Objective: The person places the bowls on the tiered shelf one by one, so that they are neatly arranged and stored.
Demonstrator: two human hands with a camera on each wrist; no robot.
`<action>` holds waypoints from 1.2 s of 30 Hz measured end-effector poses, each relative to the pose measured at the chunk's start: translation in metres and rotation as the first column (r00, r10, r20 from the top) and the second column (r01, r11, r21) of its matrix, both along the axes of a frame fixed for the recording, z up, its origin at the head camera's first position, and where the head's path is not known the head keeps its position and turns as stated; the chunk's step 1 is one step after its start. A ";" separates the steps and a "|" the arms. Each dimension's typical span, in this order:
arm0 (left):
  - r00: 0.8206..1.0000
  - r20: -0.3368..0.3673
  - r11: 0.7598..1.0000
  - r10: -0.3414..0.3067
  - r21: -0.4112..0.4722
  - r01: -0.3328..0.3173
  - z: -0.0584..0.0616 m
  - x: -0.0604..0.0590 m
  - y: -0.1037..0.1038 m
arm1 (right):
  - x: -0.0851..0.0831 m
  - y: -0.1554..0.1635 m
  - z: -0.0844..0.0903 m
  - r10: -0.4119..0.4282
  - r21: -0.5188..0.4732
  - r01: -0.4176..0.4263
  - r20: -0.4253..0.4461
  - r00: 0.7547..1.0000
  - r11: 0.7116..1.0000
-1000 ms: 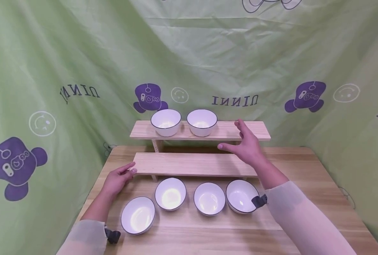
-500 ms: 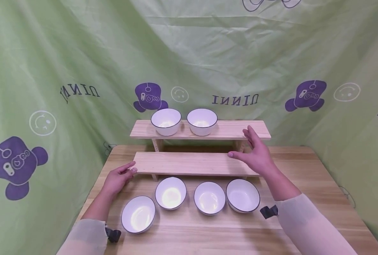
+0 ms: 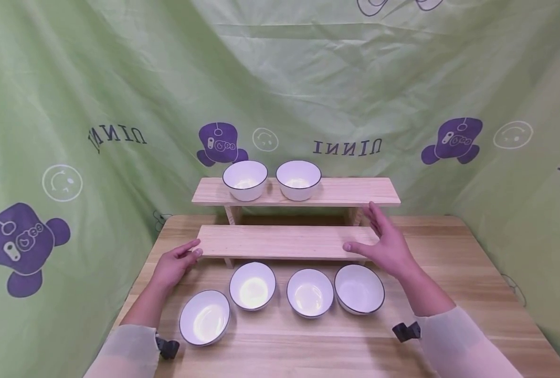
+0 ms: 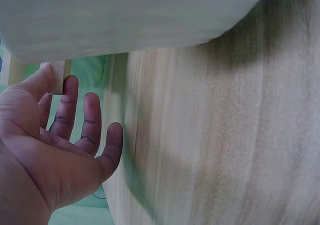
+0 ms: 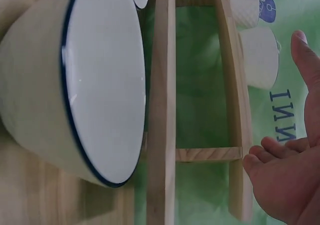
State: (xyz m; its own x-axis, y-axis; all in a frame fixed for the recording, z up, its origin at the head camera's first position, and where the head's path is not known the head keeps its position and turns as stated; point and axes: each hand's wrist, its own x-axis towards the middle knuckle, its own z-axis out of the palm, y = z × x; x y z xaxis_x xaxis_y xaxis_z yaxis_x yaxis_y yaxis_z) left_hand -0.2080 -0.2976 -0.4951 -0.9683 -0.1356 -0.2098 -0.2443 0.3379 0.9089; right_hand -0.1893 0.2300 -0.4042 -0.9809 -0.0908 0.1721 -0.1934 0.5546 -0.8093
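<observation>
Right hand (image 3: 387, 245) grip open, fingers spread, holding nothing, hovering over right end of lower shelf (image 3: 284, 242), just behind rightmost bowl (image 3: 359, 289) on the surface (image 3: 308, 346). Left hand (image 3: 173, 265) grip relaxed open, empty, fingertips at shelf's left end. Four bowls in front row, two bowls on upper shelf (image 3: 346, 191)

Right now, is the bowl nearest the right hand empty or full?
Empty. The bowl stands upright on the table, its white inside bare in the head and right wrist views. The right hand is above it, not touching.
</observation>
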 end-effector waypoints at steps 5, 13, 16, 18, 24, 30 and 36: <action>1.000 0.002 1.000 0.010 0.018 -0.010 0.000 0.000 0.000 | 0.008 0.006 -0.007 0.005 0.000 -0.005 0.003 1.000 1.000; 1.000 0.009 0.999 0.006 0.037 -0.006 -0.001 0.001 -0.001 | 0.021 0.016 -0.017 0.006 0.018 -0.006 0.028 1.000 1.000; 1.000 0.013 0.999 0.008 0.047 -0.008 0.000 0.000 -0.001 | 0.025 0.019 -0.021 0.018 0.024 -0.019 0.035 0.999 1.000; 1.000 0.011 0.999 0.001 0.047 -0.002 0.001 0.000 -0.001 | 0.028 0.021 -0.024 0.021 0.027 -0.022 0.045 0.999 0.999; 1.000 0.007 0.999 0.000 0.050 0.000 0.001 -0.001 -0.001 | 0.037 0.027 -0.037 0.022 0.024 -0.024 0.092 0.995 0.999; 1.000 0.013 0.999 0.012 0.050 -0.013 0.000 -0.001 0.000 | 0.044 0.031 -0.049 0.044 0.002 -0.045 0.119 0.992 0.999; 1.000 0.016 0.999 0.010 0.047 -0.011 0.000 -0.002 0.000 | 0.051 0.033 -0.058 0.048 0.019 -0.050 0.093 0.994 0.999</action>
